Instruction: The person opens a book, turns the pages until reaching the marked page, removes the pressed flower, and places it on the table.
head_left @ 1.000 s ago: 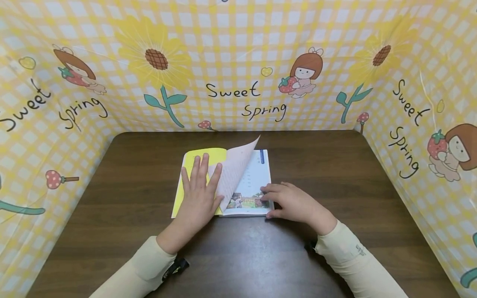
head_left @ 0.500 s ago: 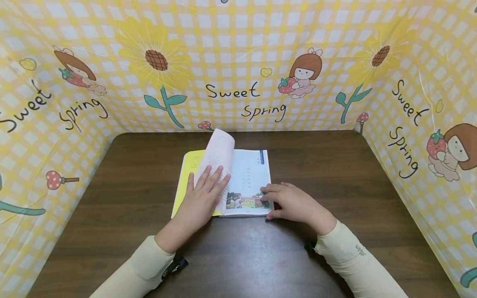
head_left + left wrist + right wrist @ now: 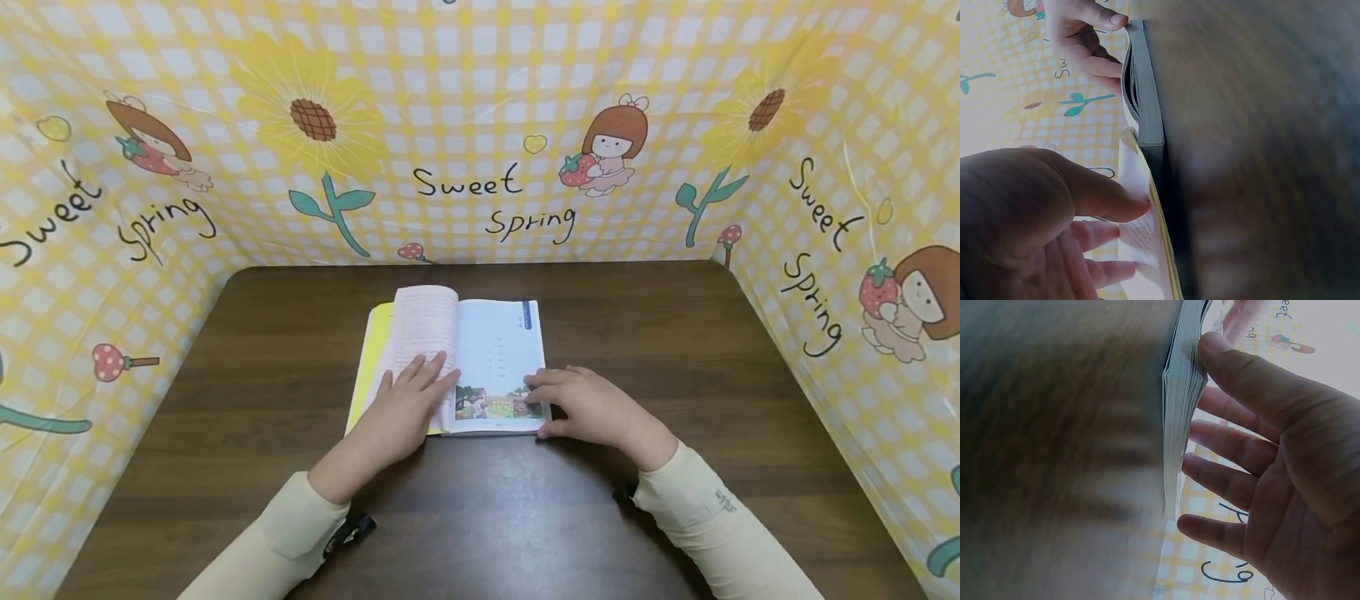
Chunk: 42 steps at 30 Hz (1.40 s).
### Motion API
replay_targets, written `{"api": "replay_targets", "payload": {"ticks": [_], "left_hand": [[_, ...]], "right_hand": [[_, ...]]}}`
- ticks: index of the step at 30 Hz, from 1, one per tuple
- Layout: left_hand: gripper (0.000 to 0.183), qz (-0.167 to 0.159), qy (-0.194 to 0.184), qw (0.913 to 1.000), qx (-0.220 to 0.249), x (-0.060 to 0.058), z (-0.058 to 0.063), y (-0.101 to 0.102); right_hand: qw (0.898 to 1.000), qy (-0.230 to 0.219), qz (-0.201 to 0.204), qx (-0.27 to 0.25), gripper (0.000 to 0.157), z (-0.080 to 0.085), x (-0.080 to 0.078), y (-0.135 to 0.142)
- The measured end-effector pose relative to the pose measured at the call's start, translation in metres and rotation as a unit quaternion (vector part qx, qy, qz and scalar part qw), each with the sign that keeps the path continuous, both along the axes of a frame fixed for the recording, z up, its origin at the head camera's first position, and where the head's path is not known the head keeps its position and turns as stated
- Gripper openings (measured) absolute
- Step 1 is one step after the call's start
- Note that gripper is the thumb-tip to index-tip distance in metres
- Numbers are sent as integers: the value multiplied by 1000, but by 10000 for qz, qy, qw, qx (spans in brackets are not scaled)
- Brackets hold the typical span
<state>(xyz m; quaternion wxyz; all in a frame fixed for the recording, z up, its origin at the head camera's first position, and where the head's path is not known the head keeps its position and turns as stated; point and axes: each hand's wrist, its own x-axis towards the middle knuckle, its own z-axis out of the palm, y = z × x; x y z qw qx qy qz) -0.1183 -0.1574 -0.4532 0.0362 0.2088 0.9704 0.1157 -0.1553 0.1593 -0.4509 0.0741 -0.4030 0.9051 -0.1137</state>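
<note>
An open book [image 3: 495, 350] lies on the table. Its right page is pale blue with a garden picture along the bottom. On the left, a pinkish text page [image 3: 423, 321] rests over a yellow page [image 3: 362, 379] that shows at the outer edge. My left hand [image 3: 397, 408] presses on the text page with its fingers spread. At the lower right corner rests my right hand [image 3: 588, 406], fingertips touching the page edge and thumb near the bottom edge. In the right wrist view, the thick page block [image 3: 1179, 425] stands beside the relaxed fingers.
The dark wooden table [image 3: 262, 350] extends around the book on every side. Yellow checked cloth [image 3: 465, 108] with flowers and lettering hangs along its back, left and right. Black straps [image 3: 351, 533] show at the cuffs of both pale sleeves [image 3: 300, 521].
The raised text page has swung over to the left and come down on the yellow page. My left hand now lies on it, slightly lower. The right hand has stayed still.
</note>
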Motion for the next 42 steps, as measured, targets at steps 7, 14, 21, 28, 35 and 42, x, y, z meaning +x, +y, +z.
{"api": "replay_targets", "payload": {"ticks": [7,14,21,28,35,42], "left_hand": [[54,198,-466,9987,10,2,1,0],[59,282,-608,9974,-260,1,-2,-2],[53,386,-655,9965,-347,1,-3,-3],[53,391,-459,9976,-331,1,-4,-3],[53,-67,136,9999,-39,-1,-6,-2],[52,-722,16,9973,87,-1,-7,1]], "right_hand": [[9998,-11,140,121,49,1,-1,1],[9989,138,341,299,45,2,-1,3],[9942,626,782,397,38,1,-1,4],[9836,1299,1135,523,26,5,2,2],[9841,1413,1071,12,8,1,-1,1],[9916,963,350,-785,16,-5,-6,2]]}}
